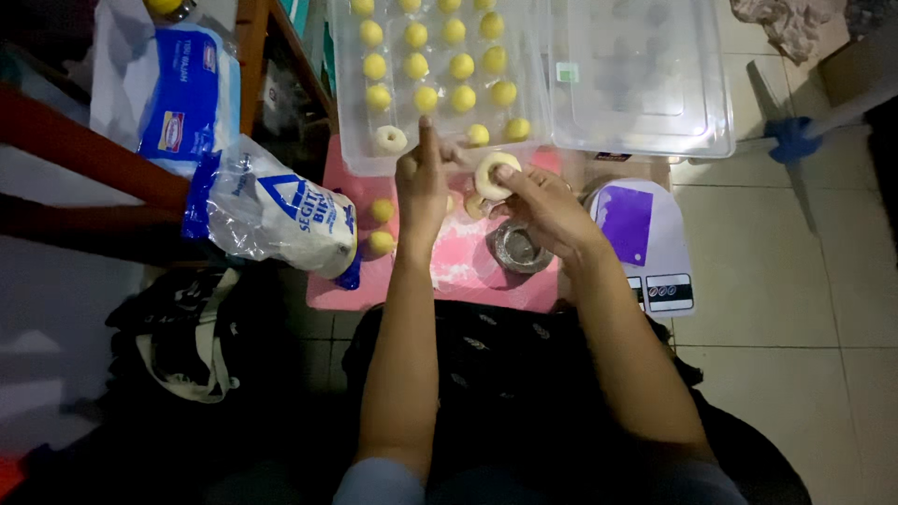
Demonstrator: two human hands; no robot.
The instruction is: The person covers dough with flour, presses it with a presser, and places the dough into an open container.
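Landmark: pink mat (pixel 468 271), one, lying on the tiled floor.

1. Flour bags, two. A blue-and-white bag (pixel 182 98) stands upright well left of the mat; a clear bag (pixel 281 215) with blue print lies on its side, its end touching the mat's left edge.
2. Dark cloth bag (pixel 182 341), one, left of and below the mat.
3. Loose yellow balls (pixel 381 226), two, on the mat's left part.
4. Clear tray (pixel 348 112), one, over the mat's top edge. It holds at least fifteen yellow balls in rows; one pale ring (pixel 391 139) lies at its near left corner.
5. Left hand (pixel 421 182), above the mat's centre: index finger raised, other fingers curled, grasping nothing visible.
6. Right hand (pixel 543 206), above the mat's right part: fingertips pinch one pale dough ring (pixel 493 175).
7. Metal cutter (pixel 517 248), one, round, on the mat under the right hand.
8. Scale (pixel 645 238), one, white with a purple scraper on top, just right of the mat.
9. Clear lid (pixel 645 79), one, above the scale.
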